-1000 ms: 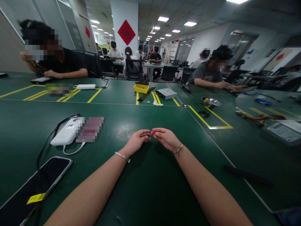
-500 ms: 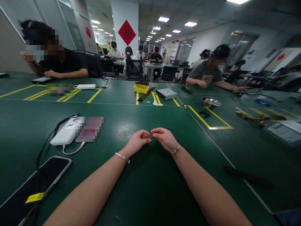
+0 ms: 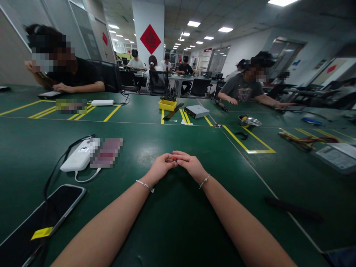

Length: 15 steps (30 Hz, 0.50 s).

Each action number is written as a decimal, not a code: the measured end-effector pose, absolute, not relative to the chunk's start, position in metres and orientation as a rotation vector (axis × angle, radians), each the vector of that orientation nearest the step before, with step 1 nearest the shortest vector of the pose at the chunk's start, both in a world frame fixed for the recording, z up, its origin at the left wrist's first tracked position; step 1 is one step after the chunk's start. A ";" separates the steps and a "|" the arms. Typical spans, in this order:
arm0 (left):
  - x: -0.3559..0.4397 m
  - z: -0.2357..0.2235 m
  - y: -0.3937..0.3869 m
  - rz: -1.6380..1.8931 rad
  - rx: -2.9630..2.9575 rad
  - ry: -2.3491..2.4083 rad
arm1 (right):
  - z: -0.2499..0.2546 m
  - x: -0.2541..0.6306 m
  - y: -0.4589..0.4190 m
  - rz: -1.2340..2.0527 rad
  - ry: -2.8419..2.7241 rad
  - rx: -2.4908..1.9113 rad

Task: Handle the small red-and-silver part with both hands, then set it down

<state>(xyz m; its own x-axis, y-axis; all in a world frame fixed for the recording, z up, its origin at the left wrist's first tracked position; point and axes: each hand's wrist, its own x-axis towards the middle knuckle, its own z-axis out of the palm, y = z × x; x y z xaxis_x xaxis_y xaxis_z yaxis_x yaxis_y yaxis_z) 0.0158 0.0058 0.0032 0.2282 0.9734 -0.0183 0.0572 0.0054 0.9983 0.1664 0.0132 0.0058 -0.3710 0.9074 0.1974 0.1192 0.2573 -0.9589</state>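
My left hand [image 3: 162, 165] and my right hand [image 3: 192, 165] meet fingertip to fingertip over the green table [image 3: 172, 222]. Between them shows a small orange piece [image 3: 175, 158], mostly covered by fingers. The left thumb and fingers are pinched on a small dark metallic piece, now largely hidden at the join. My right thumb and fingers press in from the other side on the orange piece. What kind of parts these are is too small to tell.
Left of my hands lie a white power bank [image 3: 79, 155], a blurred-out phone-like item [image 3: 107, 152] and a large dark phone [image 3: 47, 215]. Ahead are a yellow bin [image 3: 167, 105], a grey metal box [image 3: 197, 111] and a metal bowl [image 3: 251, 120]. Co-workers [image 3: 80, 76] sit across the table.
My right hand has moved left, bringing the orange piece against the metallic piece in my left hand. Its fingers now stretch over the left fingertips. My left hand has barely moved.
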 end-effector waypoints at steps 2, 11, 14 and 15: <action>0.017 0.005 0.005 1.004 1.308 1.065 | 0.002 0.167 0.014 1.292 -1.651 -0.947; 0.018 0.007 0.002 0.984 1.259 1.080 | 0.006 0.168 0.014 1.385 -1.621 -0.970; 0.018 0.008 0.001 0.994 1.229 1.068 | 0.008 0.168 0.013 1.309 -1.704 -0.974; 0.018 0.008 0.001 0.994 1.223 1.061 | 0.008 0.168 0.013 1.296 -1.720 -0.970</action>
